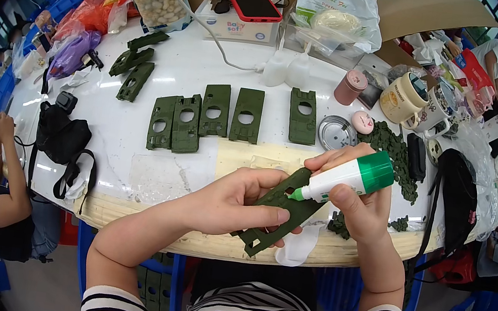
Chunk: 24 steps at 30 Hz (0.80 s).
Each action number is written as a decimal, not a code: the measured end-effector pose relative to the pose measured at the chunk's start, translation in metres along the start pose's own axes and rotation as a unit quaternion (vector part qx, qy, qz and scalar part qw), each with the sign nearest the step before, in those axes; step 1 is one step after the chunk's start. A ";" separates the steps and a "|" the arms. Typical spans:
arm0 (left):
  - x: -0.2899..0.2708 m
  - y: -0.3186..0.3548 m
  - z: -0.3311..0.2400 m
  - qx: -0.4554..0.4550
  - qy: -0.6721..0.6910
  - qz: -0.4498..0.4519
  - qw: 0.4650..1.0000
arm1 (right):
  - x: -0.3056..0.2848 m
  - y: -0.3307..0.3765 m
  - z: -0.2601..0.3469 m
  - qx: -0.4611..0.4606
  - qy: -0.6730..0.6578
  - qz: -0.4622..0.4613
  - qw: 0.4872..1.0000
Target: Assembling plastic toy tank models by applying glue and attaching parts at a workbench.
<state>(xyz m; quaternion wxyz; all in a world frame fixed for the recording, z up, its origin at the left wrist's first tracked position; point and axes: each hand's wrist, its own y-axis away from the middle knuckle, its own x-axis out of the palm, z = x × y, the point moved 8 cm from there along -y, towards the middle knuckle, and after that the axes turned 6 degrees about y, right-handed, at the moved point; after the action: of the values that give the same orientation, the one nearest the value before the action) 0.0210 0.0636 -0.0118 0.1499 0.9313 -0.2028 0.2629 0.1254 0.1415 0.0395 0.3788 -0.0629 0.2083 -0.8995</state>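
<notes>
Holding a dark green plastic panel (279, 214) over the near edge of the white table (178, 69), left hand (236, 201) clamped on it, fingers covering its middle, far end hidden behind the glue bottle (347, 179). Right hand (360, 203) closed around that white bottle with green cap, nozzle touching the panel. Beyond the panel: a row of matching green panels (206, 118). Further back, a white box (242, 24) under a red-cased phone (253, 2); label unreadable at this size.

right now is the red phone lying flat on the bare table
No: the red phone rests on top of a white box at the far side of the table, not on the tabletop itself.
</notes>
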 end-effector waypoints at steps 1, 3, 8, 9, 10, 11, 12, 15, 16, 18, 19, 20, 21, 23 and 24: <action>0.000 0.000 0.000 0.001 -0.001 0.000 1.000 | 0.000 0.000 0.000 0.002 -0.001 0.001 1.000; 0.000 0.001 0.000 0.001 -0.001 0.000 1.000 | 0.000 0.000 0.000 0.006 -0.002 0.003 1.000; 0.001 0.000 0.000 0.003 -0.002 0.001 1.000 | 0.000 0.001 0.000 0.011 -0.002 0.004 1.000; 0.001 0.000 0.000 0.003 -0.002 0.001 1.000 | 0.000 0.000 0.000 0.010 -0.002 0.004 1.000; 0.001 0.000 0.000 0.002 -0.002 0.002 1.000 | 0.000 0.001 0.000 0.012 0.000 0.004 1.000; 0.001 0.000 0.000 0.001 -0.003 0.003 1.000 | 0.000 0.001 0.001 0.013 0.001 0.005 1.000; 0.001 0.000 0.000 0.002 -0.003 0.005 1.000 | 0.000 0.001 0.001 0.015 0.002 0.005 1.000; 0.000 0.001 0.000 0.003 -0.003 0.004 1.000 | 0.001 0.000 0.001 0.009 0.004 0.007 1.000; 0.001 0.001 0.000 0.004 -0.004 0.006 1.000 | 0.001 0.000 0.001 0.009 0.005 0.007 1.000; 0.001 0.000 -0.001 0.003 -0.005 0.008 1.000 | 0.000 0.001 0.002 0.008 0.007 0.007 1.000; 0.000 0.000 0.000 0.002 -0.006 0.008 1.000 | 0.000 0.001 0.001 0.008 0.007 0.007 1.000; 0.000 0.000 0.001 0.002 -0.007 0.008 1.000 | 0.000 0.000 0.001 0.007 0.007 0.007 1.000; 0.000 0.000 0.000 0.003 -0.007 0.007 1.000 | 0.000 0.000 0.001 0.006 0.008 0.007 1.000; 0.000 0.000 0.000 0.005 -0.007 0.005 1.000 | 0.000 0.000 0.001 0.007 0.010 0.009 1.000; 0.000 0.000 0.000 0.004 -0.007 0.005 1.000 | 0.000 0.000 0.001 0.008 0.012 0.011 1.000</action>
<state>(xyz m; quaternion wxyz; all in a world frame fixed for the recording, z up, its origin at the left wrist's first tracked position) 0.0210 0.0634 -0.0117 0.1432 0.9328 -0.2070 0.2580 0.1256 0.1409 0.0407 0.3863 -0.0471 0.2060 -0.8978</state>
